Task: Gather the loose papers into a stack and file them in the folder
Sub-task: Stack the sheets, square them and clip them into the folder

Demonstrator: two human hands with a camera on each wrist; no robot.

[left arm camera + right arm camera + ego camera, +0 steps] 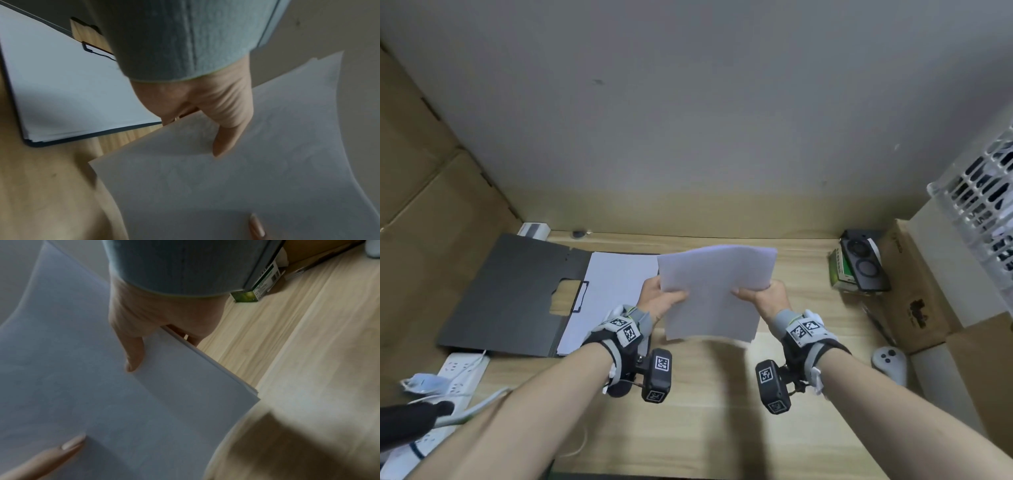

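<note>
A stack of white papers [714, 291] is held up off the wooden desk, tilted toward me. My left hand [662, 299] pinches its left edge, thumb on top, and my right hand [763, 296] pinches its right edge the same way. In the left wrist view the left hand [207, 110] lays its thumb on the sheets [257, 170]. In the right wrist view the right hand [144, 324] grips the stack [102, 386], whose layered edge shows. The dark grey folder [510, 291] lies open at the left, with white paper [606, 291] under its clip.
Cardboard boxes [424, 171] line the left side. At the right stand a green box with a black device [859, 265], a brown carton [917, 291] and a white basket [983, 202]. A power strip [460, 377] and a white controller [890, 363] lie on the desk [705, 411].
</note>
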